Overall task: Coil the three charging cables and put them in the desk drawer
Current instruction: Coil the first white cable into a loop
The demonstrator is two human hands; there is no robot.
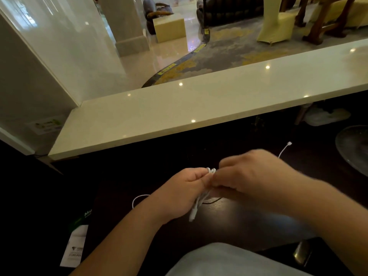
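At the far left we saw a glossy pale wall panel (59, 46) with a small sticker bearing green marks too blurred to read. Near the left edge, a white paper card (74, 248) lay flat on the dark table (139, 176), printed with a small logo and lines of text we could not make out; just beyond it sat a dark green item (83, 216) with letters that seemed to begin "M", the rest unreadable.

A thin white cable loop (139, 198) curved out on the table just left of our left hand (179, 194). That hand had its fingers curled round a white cable bundle (201, 198), smooth and round in section, folded into several strands; its bent top showed between the two hands and its lower end with a plug hung below the left palm. Our right hand (254, 176), blurred, met the left at the bundle's top, fingertips pinching the strands there. A thin black cable (213, 201) lay on the table beneath the hands.

Farther right, a white cable end (284, 149) with a small connector rose from behind the right hand. A polished cream stone ledge (199, 100) ran across beyond the table, dotted with light reflections. At the far right stood a round clear glass dish (354, 148).
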